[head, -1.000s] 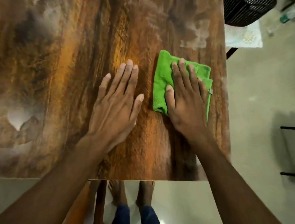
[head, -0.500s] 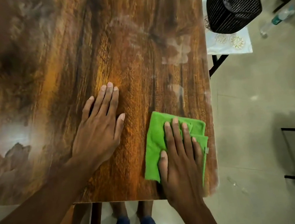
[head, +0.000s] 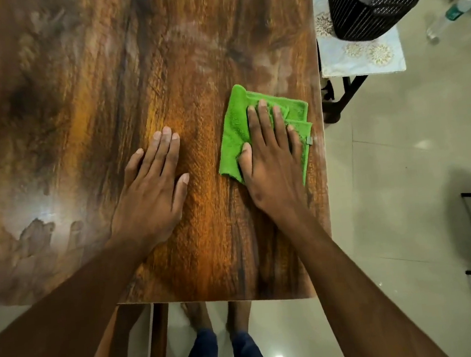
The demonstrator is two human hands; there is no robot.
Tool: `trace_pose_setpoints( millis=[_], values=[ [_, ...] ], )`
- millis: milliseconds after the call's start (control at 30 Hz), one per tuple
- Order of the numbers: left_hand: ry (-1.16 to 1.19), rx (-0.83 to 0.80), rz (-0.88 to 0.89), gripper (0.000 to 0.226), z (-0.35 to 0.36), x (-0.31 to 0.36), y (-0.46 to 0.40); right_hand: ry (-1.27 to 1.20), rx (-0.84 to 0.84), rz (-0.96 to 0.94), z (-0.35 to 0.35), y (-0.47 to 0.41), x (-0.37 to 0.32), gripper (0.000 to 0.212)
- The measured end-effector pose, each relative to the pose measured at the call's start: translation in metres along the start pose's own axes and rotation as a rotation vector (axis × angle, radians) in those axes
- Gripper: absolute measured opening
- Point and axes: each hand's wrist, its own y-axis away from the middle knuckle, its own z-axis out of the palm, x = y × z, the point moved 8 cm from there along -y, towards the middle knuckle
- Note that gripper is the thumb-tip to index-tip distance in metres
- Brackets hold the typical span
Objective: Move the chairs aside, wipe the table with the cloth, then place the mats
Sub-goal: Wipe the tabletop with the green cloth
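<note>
Green cloth (head: 235, 137), folded, lies near the counter's (head: 73, 108) right edge. The right hand (head: 274, 168) presses it flat, fingers straight, apparently for wiping pressure. The left hand (head: 154, 193), its grip likewise open, rests flat beside it, seemingly as a brace.

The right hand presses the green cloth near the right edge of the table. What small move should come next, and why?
Probably slide the green cloth leftward under the flat right hand, toward the middle of the wooden table. The cloth lies close to the table's right edge, and hazy smears show farther left and up. The left hand rests flat beside it, so it may need to lift out of the way first.
</note>
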Motion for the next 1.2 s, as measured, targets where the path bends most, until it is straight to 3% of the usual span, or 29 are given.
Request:
trace_pose_setpoints(
  millis=[400, 533, 833, 1200],
  values=[
    [-0.039, 0.016, 0.004, 0.067, 0.005, -0.004, -0.002, 0.048, -0.104, 0.035, 0.010, 0.163, -0.009, 0.077],
    [-0.045, 0.024, 0.004, 0.068, 0.004, -0.004, -0.002, 0.014, -0.112, -0.023, 0.001, 0.124, -0.004, 0.074],
    [-0.019, -0.034, -0.010, 0.069, 0.005, -0.006, -0.003, -0.043, -0.107, -0.155, -0.010, -0.059, 0.013, 0.071],
    [0.010, -0.068, -0.017, 0.069, 0.006, -0.004, -0.003, 0.102, -0.192, -0.349, -0.008, 0.001, 0.009, 0.072]
  ],
)
